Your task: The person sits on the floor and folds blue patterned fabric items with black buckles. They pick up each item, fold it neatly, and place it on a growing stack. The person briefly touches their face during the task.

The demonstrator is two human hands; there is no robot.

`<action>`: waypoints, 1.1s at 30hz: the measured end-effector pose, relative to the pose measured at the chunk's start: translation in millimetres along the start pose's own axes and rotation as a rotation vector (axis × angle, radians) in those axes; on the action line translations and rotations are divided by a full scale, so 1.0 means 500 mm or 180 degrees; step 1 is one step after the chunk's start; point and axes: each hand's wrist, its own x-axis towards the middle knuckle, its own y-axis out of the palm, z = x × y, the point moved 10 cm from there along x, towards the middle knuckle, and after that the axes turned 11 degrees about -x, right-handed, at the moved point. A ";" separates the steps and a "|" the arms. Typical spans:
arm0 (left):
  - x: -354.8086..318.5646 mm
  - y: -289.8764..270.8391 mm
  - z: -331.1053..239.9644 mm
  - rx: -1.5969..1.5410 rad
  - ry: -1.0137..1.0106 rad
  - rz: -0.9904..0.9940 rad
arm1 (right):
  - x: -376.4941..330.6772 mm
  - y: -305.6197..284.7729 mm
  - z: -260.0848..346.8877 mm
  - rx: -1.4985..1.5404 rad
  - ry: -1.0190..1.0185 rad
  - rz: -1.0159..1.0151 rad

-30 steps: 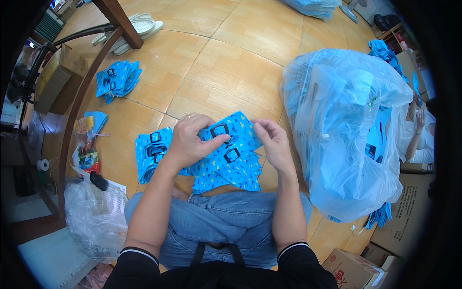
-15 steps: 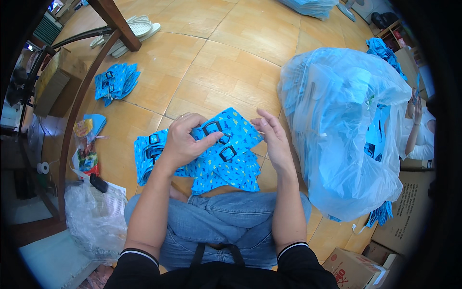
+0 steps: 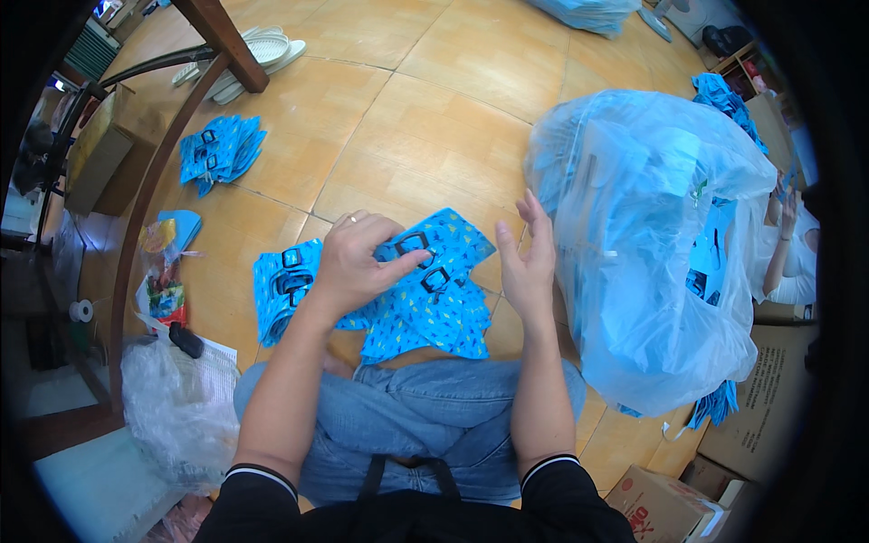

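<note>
My left hand (image 3: 356, 262) is closed on a blue patterned fabric piece with black buckles (image 3: 455, 237), thumb laid over it by the upper buckle. The piece is held over a fanned stack of matching fabric pieces (image 3: 425, 328) in front of my crossed legs. To the right of it, apart from the cloth, my right hand (image 3: 528, 262) is raised with thumb and fingers spread and holds nothing. Left of my left wrist lies another stack of the same buckled pieces (image 3: 282, 308), partly hidden by my arm.
A big translucent plastic bag (image 3: 634, 271) filled with blue pieces stands close on my right. Farther left lies a separate bundle of blue pieces (image 3: 220, 152) beside a wooden chair leg (image 3: 222, 41). Crumpled clear plastic (image 3: 176, 398) is at my left, cardboard boxes (image 3: 665, 507) at lower right.
My right hand has come away from the fabric's right corner, rising slightly with fingers spread. The held piece has tilted and shifted a little in my left hand.
</note>
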 end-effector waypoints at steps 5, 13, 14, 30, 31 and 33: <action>-0.008 0.041 -0.041 0.0630 0.0594 0.0203 | -0.038 0.049 0.113 0.0147 -0.1136 0.0665; -0.002 -0.004 -0.022 0.0991 0.0485 -0.0051 | -0.036 0.050 0.101 0.0296 -0.1076 0.0722; -0.002 -0.007 -0.025 0.1020 0.0509 -0.0097 | -0.036 0.048 0.102 0.0256 -0.1107 0.0697; -0.010 -0.066 -0.025 0.0677 0.0557 -0.1000 | -0.032 0.001 0.124 -0.0098 -0.1386 0.0060; -0.011 -0.068 -0.025 0.0633 0.0555 -0.1046 | -0.032 0.002 0.124 -0.0038 -0.1369 0.0089; -0.013 -0.071 -0.025 0.0563 0.0539 -0.1106 | -0.032 0.007 0.124 0.0080 -0.1294 0.0216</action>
